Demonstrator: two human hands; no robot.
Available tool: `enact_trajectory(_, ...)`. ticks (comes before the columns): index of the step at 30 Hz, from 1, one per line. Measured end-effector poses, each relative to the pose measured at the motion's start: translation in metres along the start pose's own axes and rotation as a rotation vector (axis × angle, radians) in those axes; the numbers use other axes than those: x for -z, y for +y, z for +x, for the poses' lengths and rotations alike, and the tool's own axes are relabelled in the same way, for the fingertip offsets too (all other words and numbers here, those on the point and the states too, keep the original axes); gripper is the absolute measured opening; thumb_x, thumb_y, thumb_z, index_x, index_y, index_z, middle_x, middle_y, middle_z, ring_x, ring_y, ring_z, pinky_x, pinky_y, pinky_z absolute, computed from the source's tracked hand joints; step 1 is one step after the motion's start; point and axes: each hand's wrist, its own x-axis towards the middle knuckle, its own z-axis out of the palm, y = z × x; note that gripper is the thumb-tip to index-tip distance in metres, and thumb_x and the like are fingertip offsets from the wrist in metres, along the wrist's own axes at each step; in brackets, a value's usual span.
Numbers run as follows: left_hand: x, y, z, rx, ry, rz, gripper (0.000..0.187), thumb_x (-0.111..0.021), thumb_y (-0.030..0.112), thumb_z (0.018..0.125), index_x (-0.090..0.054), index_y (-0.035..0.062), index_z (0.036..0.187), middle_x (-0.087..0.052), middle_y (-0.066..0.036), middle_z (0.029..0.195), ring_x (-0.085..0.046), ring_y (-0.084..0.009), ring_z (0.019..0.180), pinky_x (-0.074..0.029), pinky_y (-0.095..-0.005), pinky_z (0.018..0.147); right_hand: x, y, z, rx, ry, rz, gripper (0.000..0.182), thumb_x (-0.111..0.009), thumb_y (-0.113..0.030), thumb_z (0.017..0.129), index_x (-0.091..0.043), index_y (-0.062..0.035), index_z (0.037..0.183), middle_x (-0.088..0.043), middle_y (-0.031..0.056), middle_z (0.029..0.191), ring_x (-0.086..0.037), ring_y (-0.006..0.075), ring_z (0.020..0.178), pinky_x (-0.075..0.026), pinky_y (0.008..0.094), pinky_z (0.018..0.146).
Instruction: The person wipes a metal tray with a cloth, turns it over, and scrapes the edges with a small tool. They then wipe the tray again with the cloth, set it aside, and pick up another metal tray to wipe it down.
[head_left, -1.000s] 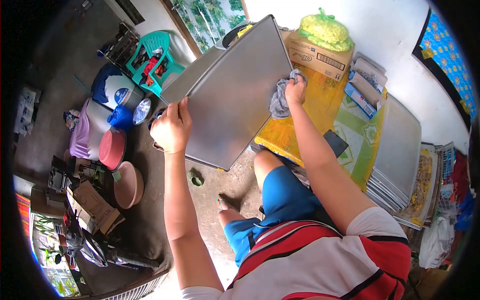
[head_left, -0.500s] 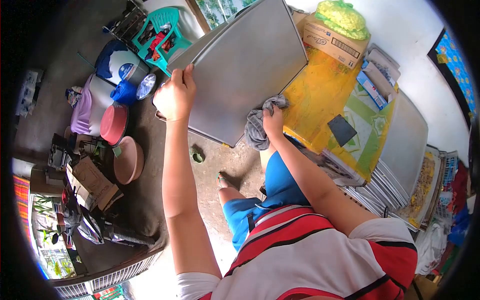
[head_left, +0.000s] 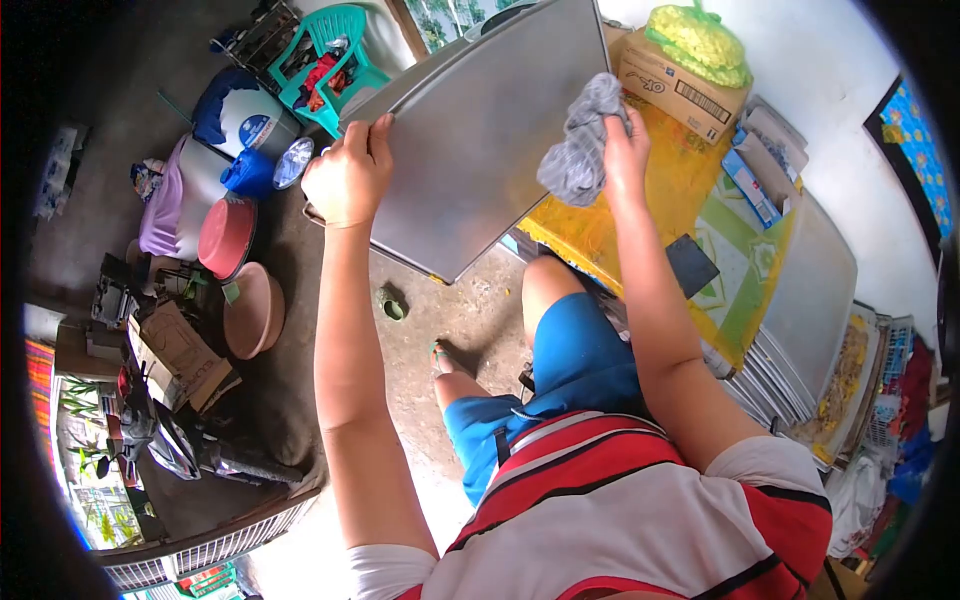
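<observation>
A large flat grey metal tray (head_left: 480, 150) is held up at a tilt in front of me. My left hand (head_left: 349, 172) is closed around its left edge, thumb on the upper side. In my right hand (head_left: 626, 152) a crumpled grey cloth (head_left: 583, 145) is bunched, overlapping the tray's right edge. Below the cloth spreads a table (head_left: 570, 232) with a worn yellow cover. A dark square piece (head_left: 692, 265) lies on that cover, right beside my right forearm.
A cardboard box (head_left: 668, 88) with a yellow bag (head_left: 700, 45) stands at the table's back. Several similar trays (head_left: 815, 290) lean at the right. Basins (head_left: 255, 312), a blue jug (head_left: 248, 173) and a green chair (head_left: 335, 30) occupy the left. A green slipper (head_left: 392, 303) lies on the floor.
My right hand has moved up with the cloth, from the tray's lower right corner to its right edge. My left hand keeps its grip, and the tray has shifted slightly.
</observation>
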Motion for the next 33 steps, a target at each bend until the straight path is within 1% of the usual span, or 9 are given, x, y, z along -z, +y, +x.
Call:
enact_trajectory(4,-0.003,0.004,0.015,-0.043,-0.062,0.017,0.04,-0.061,0.045,0.09,-0.056,0.0156,0.063,-0.06,-0.008,0.052,-0.06,-0.0289,0.044,-0.046,-0.0383,0.04,0.02,0.067,0.039,0.048,0.201,-0.264,0.039,-0.056,-0.016,0.09,-0.056,0.0064,0.123,-0.064,0.0154,0.113,-0.061,0.0276,0.101,-0.046,0.0372,0.092)
enact_trajectory(7,-0.006,0.01,0.024,-0.104,-0.021,0.039,0.038,-0.062,0.043,0.089,-0.055,0.0163,0.063,-0.059,-0.007,0.05,-0.06,-0.0264,0.042,-0.047,-0.0371,0.04,0.054,0.235,0.025,-0.202,0.238,-0.863,0.041,-0.05,-0.021,0.089,-0.054,0.0098,0.115,-0.055,0.0359,0.118,-0.052,0.0443,0.114,-0.039,0.0477,0.101)
enact_trajectory(9,-0.008,0.011,0.025,-0.106,0.014,0.041,0.037,-0.063,0.042,0.088,-0.054,0.0167,0.063,-0.059,-0.006,0.05,-0.06,-0.0251,0.042,-0.048,-0.0363,0.04,0.003,0.151,-0.075,-0.19,0.054,-1.125,0.035,-0.048,-0.015,0.086,-0.057,0.0099,0.108,-0.058,0.0353,0.115,-0.055,0.0463,0.108,-0.042,0.0509,0.094)
enact_trajectory(12,-0.01,0.003,0.021,-0.08,-0.018,0.081,0.036,-0.062,0.042,0.089,-0.053,0.0165,0.065,-0.06,-0.006,0.052,-0.06,-0.0256,0.041,-0.047,-0.0356,0.04,0.007,0.112,-0.12,-0.445,-0.284,-0.564,0.037,-0.059,-0.015,0.081,-0.062,0.0056,0.111,-0.069,0.0166,0.095,-0.064,0.0272,0.092,-0.047,0.0372,0.088)
enact_trajectory(16,-0.006,-0.004,0.011,-0.111,0.013,0.058,0.035,-0.062,0.042,0.09,-0.054,0.0166,0.067,-0.06,-0.005,0.052,-0.057,-0.0251,0.039,-0.044,-0.035,0.039,0.004,0.062,-0.051,-0.012,-0.118,-0.336,0.033,-0.052,-0.003,0.087,-0.059,-0.0001,0.12,-0.064,0.0058,0.108,-0.058,0.0151,0.1,-0.046,0.0307,0.091)
enact_trajectory(19,0.0,-0.005,0.005,-0.116,0.029,0.033,0.034,-0.063,0.041,0.091,-0.054,0.017,0.067,-0.059,-0.003,0.051,-0.055,-0.0242,0.038,-0.042,-0.0339,0.04,-0.013,0.0,0.037,0.331,-0.001,-0.414,0.042,-0.057,-0.013,0.089,-0.051,0.003,0.127,-0.057,0.0222,0.123,-0.055,0.0333,0.114,-0.041,0.0398,0.099)
enact_trajectory(24,0.011,-0.006,-0.002,-0.131,0.051,-0.033,0.03,-0.065,0.037,0.089,-0.058,0.0163,0.069,-0.058,-0.003,0.051,-0.055,-0.024,0.041,-0.042,-0.0338,0.043,-0.059,-0.058,0.123,0.692,-0.026,-0.758,0.043,-0.051,-0.036,0.096,-0.056,-0.004,0.125,-0.06,0.0226,0.121,-0.053,0.0425,0.113,-0.042,0.0461,0.096)
enact_trajectory(27,0.009,-0.012,-0.008,-0.098,0.044,-0.034,0.03,-0.066,0.037,0.089,-0.058,0.0163,0.069,-0.058,-0.003,0.052,-0.056,-0.0241,0.042,-0.041,-0.034,0.043,-0.048,-0.052,0.131,0.343,-0.13,-0.898,0.04,-0.047,-0.041,0.097,-0.058,-0.0085,0.119,-0.062,0.0224,0.114,-0.053,0.0436,0.11,-0.042,0.0498,0.093)
enact_trajectory(33,0.012,-0.016,-0.006,-0.123,0.023,0.016,0.032,-0.065,0.038,0.09,-0.058,0.0164,0.068,-0.057,-0.002,0.051,-0.055,-0.0241,0.041,-0.041,-0.034,0.043,0.03,0.057,0.12,0.105,0.024,-0.955,0.041,-0.045,-0.046,0.097,-0.061,-0.0142,0.117,-0.064,0.0221,0.112,-0.055,0.0446,0.106,-0.042,0.0502,0.095)
